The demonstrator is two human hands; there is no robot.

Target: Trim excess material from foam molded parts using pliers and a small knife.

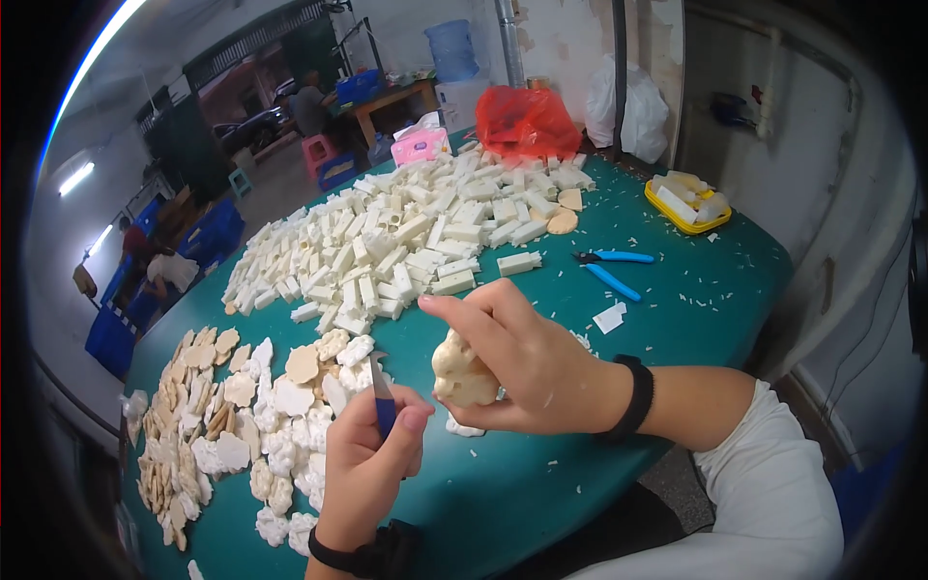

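While right hand [522,362] grips cream piece [462,372], left hand [372,445] w/ blue-handled blade [381,394]

Right hand [527,362] is up over the near part of the round green bench [677,319], fingers wrapped around a lumpy cream-coloured moulded piece [462,372]. Left hand [372,454] sits just beside it, pinching a small blue-handled blade [381,391], tip pointing up, close to the piece but not touching. Toward the bench's left edge lies a spread of flat white and tan cut-out shapes [242,425]. Across the middle, a big heap of white rectangular blocks [406,242]. Blue-handled pliers [609,266] lie toward the right edge, a yellow tray [688,222] beyond them, a red plastic bag [527,121] at the far edge.
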